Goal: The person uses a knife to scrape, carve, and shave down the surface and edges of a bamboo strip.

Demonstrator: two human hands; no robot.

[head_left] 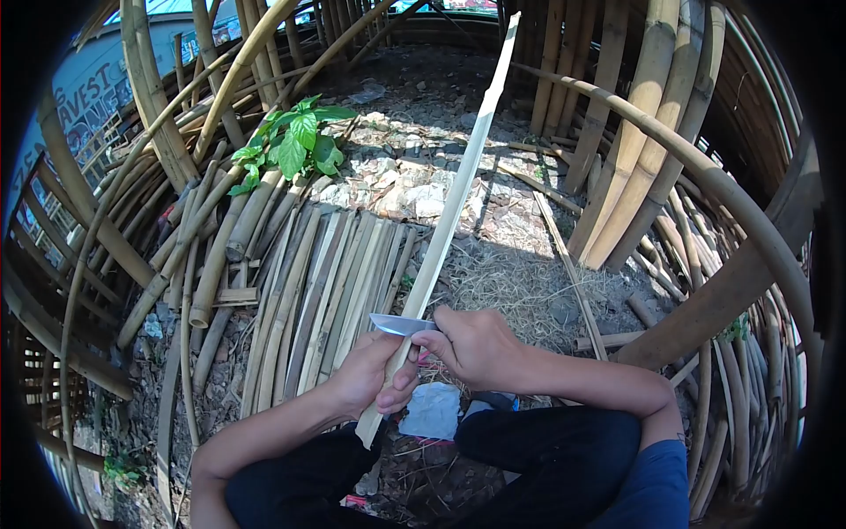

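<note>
A long split bamboo strip [451, 207] slants up and away from my lap, its far end high above the ground. Near its lower end, my left hand [374, 368] is closed around the strip. My right hand [476, 346] grips a knife, whose handle is hidden inside the fist. The knife blade [401, 324] lies across the strip just above my left hand, its tip pointing left. Whether the edge is biting into the bamboo I cannot tell. Below my hands, a pale crumpled piece of cloth or paper [432, 411] lies between my legs.
A row of split bamboo slats [326, 291] lies on the ground ahead to the left. Behind it grows a leafy green plant [300, 139]. Upright bamboo poles [648, 132] stand at right, where a curved pole [705, 167] arches over. Dry shavings [538, 282] cover the ground ahead.
</note>
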